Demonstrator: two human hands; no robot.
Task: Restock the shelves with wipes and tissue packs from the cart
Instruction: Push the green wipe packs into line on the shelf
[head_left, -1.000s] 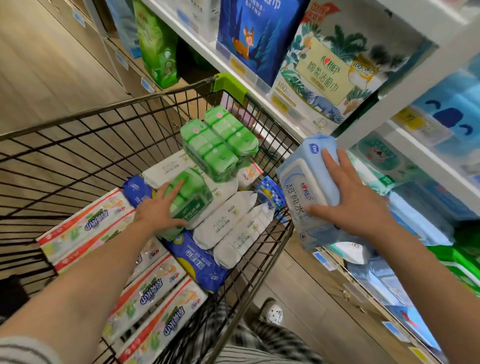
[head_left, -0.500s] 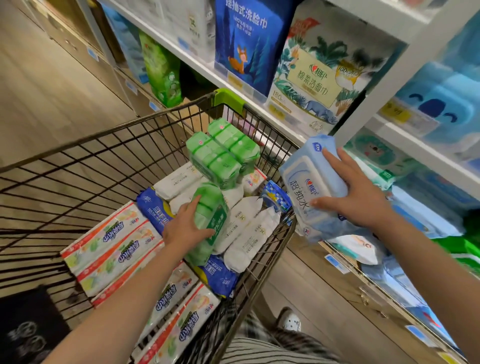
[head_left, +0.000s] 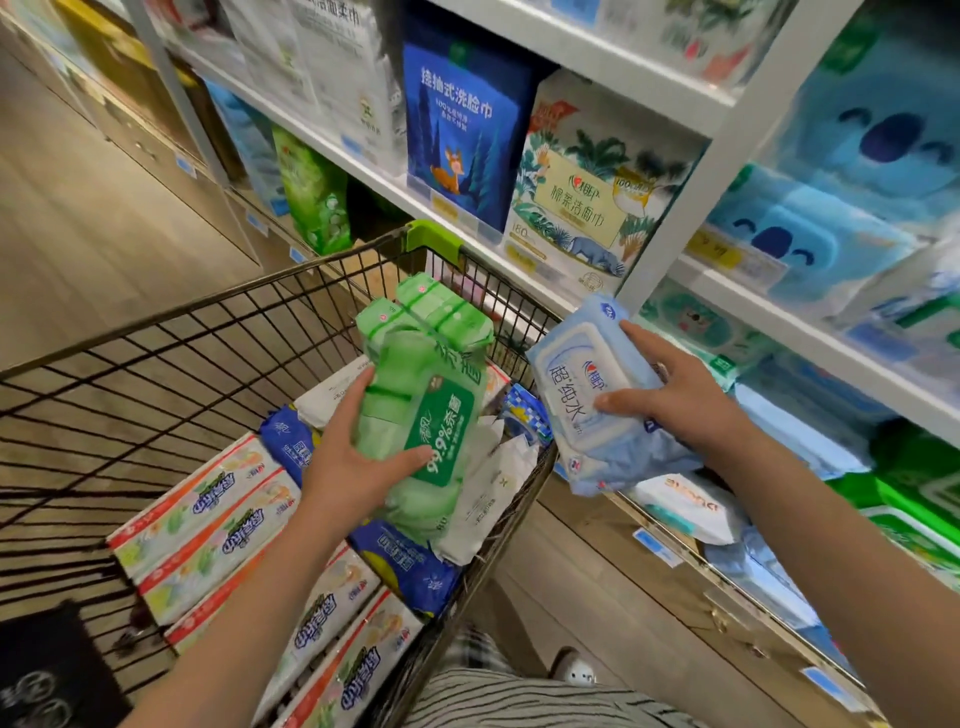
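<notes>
Head view: left hand grips a green wipes pack, fingers curled round its left edge, thumb laid across the front. The pack is held tilted above the cart, toward its right rim, over white pouches and a dark blue pack. A green bundle stands in the cart's far right corner. Boxed tissue packs lie in rows along the near left side. Right hand clasps a pale blue wipes pack, fingers over its top edge, thumb pressed on the face. This pack is just outside the cart's right rim, before the shelves, at a lower tier's edge.
</notes>
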